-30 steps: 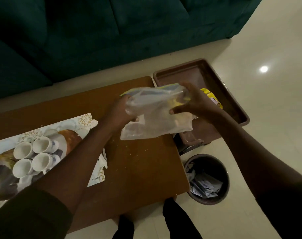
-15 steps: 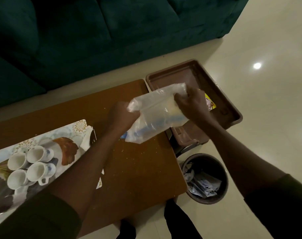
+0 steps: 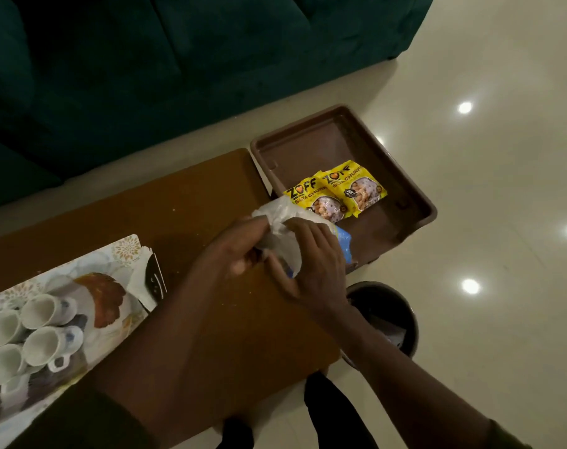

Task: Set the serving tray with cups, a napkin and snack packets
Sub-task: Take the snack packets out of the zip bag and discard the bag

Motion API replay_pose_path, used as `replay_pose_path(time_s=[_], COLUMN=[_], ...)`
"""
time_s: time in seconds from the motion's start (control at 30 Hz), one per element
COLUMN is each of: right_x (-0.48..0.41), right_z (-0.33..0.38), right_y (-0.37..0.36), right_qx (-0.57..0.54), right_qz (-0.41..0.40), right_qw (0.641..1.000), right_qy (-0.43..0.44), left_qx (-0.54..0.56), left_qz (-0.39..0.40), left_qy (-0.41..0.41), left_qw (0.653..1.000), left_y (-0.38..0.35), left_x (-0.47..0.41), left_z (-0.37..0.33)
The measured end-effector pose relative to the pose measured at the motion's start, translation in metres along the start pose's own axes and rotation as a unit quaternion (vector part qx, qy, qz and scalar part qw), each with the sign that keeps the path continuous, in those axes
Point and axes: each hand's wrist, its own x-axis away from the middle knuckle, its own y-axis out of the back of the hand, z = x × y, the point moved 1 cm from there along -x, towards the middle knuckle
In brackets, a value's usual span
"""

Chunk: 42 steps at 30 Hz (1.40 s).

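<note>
Both hands crumple a clear plastic bag (image 3: 280, 218) at the right end of the wooden table (image 3: 191, 202). My left hand (image 3: 235, 251) grips its left side and my right hand (image 3: 314, 264) presses over its right side, where a blue part shows. Just beyond, two yellow snack packets (image 3: 337, 192) lie side by side in a brown tray (image 3: 402, 176). At the far left a floral serving tray (image 3: 123, 251) holds several white cups (image 3: 46, 325) lying on their sides, with a white napkin (image 3: 139, 280) and a dark packet at its right edge.
A dark round bin (image 3: 402, 312) with crumpled wrappers stands on the floor below the brown tray. A dark green sofa (image 3: 146, 76) runs behind the table. Glossy cream floor (image 3: 486, 189) lies to the right. My feet show under the table's near edge.
The plastic bag was held spread open above the brown tray; now it is bunched small between both hands lower down. The yellow packets, hidden before, lie uncovered in the brown tray.
</note>
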Motion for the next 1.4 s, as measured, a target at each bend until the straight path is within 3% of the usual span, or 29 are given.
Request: replay_pose_path(time_s=[0.13, 0.33, 0.57, 0.83, 1.1, 1.3, 1.4], right_x=[0.019, 0.048, 0.104, 0.176, 0.178, 0.173, 0.157], right_z=[-0.012, -0.051, -0.116, -0.196, -0.224, -0.248, -0.255], right_y=[0.002, 0.032, 0.068, 0.056, 0.019, 0.031, 0.042], right_qx=[0.049, 0.008, 0.041, 0.024, -0.055, -0.022, -0.007], right_qz=[-0.003, -0.041, -0.134, -0.086, -0.040, 0.004, -0.002], right_qw=[0.996, 0.984, 0.945, 0.859, 0.819, 0.817, 0.839], right_qy=[-0.071, -0.174, -0.297, -0.504, -0.570, -0.577, -0.544], left_qx=[0.026, -0.102, -0.199, -0.199, -0.192, -0.152, -0.124], left_qz=[0.123, 0.261, 0.307, 0.255, 0.226, 0.204, 0.192], left_qy=[0.035, 0.050, 0.042, 0.037, 0.051, 0.044, 0.030], left_qw=[0.991, 0.959, 0.930, 0.945, 0.954, 0.966, 0.973], left_y=[-0.012, -0.047, -0.121, -0.128, -0.110, -0.105, -0.104], left_x=[0.000, -0.011, -0.011, -0.030, -0.043, -0.050, -0.053], left_z=[0.008, 0.010, 0.038, 0.060, 0.067, 0.064, 0.060])
